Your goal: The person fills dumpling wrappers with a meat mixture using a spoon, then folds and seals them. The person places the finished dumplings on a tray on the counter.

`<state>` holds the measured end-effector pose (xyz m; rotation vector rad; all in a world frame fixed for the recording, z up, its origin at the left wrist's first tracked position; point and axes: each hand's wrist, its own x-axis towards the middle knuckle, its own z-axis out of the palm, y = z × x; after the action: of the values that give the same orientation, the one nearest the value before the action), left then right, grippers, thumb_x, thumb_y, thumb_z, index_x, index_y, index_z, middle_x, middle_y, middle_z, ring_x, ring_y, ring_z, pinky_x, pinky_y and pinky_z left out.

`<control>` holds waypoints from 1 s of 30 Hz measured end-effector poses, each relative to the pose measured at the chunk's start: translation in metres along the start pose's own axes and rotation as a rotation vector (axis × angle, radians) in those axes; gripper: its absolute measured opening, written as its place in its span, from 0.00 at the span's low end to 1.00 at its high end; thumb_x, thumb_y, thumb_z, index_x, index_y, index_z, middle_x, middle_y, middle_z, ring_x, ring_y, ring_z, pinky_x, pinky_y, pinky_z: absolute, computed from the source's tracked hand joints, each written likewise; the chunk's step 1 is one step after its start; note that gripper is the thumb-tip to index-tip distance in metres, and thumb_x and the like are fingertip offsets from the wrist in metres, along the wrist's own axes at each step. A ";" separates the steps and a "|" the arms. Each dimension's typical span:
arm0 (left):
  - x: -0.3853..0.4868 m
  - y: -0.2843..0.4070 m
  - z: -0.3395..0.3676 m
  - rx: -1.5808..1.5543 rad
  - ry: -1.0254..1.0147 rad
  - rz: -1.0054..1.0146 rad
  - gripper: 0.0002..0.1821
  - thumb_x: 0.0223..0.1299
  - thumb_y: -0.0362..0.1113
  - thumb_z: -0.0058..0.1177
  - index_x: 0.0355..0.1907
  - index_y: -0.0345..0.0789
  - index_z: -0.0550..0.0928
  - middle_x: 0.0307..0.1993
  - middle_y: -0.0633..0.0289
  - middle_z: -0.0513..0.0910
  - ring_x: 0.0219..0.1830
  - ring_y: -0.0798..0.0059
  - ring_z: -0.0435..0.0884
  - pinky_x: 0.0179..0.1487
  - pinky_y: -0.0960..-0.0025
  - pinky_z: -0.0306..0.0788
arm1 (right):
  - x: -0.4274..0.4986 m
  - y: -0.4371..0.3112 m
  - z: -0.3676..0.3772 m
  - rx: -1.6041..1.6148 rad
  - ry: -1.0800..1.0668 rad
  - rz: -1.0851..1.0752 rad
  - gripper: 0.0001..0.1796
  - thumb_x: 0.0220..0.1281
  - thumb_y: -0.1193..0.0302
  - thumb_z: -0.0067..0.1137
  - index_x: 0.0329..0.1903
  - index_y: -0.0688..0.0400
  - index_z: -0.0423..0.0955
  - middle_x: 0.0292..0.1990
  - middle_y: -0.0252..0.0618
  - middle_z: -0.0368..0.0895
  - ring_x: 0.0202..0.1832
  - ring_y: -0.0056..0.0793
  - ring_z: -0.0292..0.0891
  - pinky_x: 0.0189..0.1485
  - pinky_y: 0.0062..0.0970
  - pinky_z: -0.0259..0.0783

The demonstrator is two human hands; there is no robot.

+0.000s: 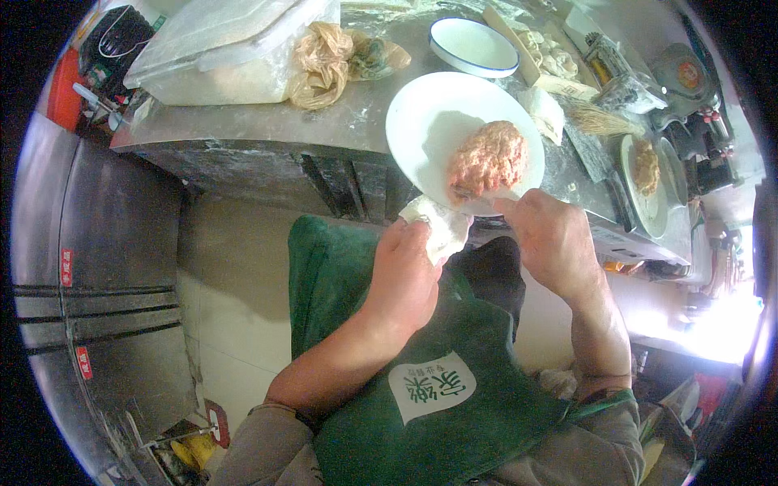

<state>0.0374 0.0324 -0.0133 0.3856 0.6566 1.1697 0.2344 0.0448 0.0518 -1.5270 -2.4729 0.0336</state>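
My left hand grips a soft white piece that looks like a dough wrapper, just below the rim of a white plate. On that plate rests a mound of pinkish minced filling, towards the near right side. My right hand is at the plate's near right rim, its fingers closed on a thin tool. The tool's far part runs to the lower edge of the filling, and my fingers hide most of its handle.
A floury metal worktop carries a lidded plastic bin, knotted plastic bags and a blue-rimmed enamel dish. To the right are a box of pale dough pieces, a straw brush and another plate with filling. Steel cabinet doors stand left.
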 end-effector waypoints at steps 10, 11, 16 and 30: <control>-0.001 -0.008 0.004 -0.055 0.003 0.061 0.23 0.72 0.35 0.40 0.64 0.25 0.72 0.59 0.47 0.79 0.60 0.53 0.80 0.67 0.52 0.71 | -0.012 -0.004 0.011 0.059 0.042 0.087 0.18 0.59 0.80 0.55 0.51 0.56 0.83 0.34 0.46 0.82 0.33 0.48 0.82 0.36 0.39 0.78; -0.002 -0.007 0.004 -0.040 0.015 0.057 0.23 0.72 0.35 0.40 0.64 0.25 0.72 0.59 0.48 0.79 0.60 0.53 0.80 0.67 0.52 0.72 | -0.014 -0.004 0.014 0.088 0.064 0.066 0.20 0.57 0.80 0.55 0.52 0.54 0.83 0.34 0.44 0.82 0.32 0.47 0.83 0.35 0.39 0.80; -0.001 -0.004 0.007 -0.042 0.006 0.054 0.23 0.71 0.33 0.40 0.64 0.26 0.72 0.59 0.49 0.79 0.60 0.56 0.79 0.68 0.52 0.72 | -0.017 -0.001 0.022 0.161 0.084 0.035 0.23 0.53 0.79 0.55 0.53 0.53 0.83 0.35 0.44 0.82 0.32 0.46 0.83 0.34 0.40 0.81; -0.002 -0.006 -0.010 -0.060 0.038 0.035 0.23 0.73 0.39 0.37 0.64 0.32 0.73 0.58 0.52 0.81 0.60 0.59 0.82 0.63 0.58 0.74 | -0.036 -0.045 0.041 0.122 0.121 0.038 0.28 0.52 0.78 0.58 0.58 0.49 0.81 0.36 0.35 0.78 0.27 0.36 0.80 0.28 0.34 0.79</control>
<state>0.0352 0.0274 -0.0238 0.3264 0.6484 1.2299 0.2015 -0.0028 0.0114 -1.4805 -2.3042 0.0939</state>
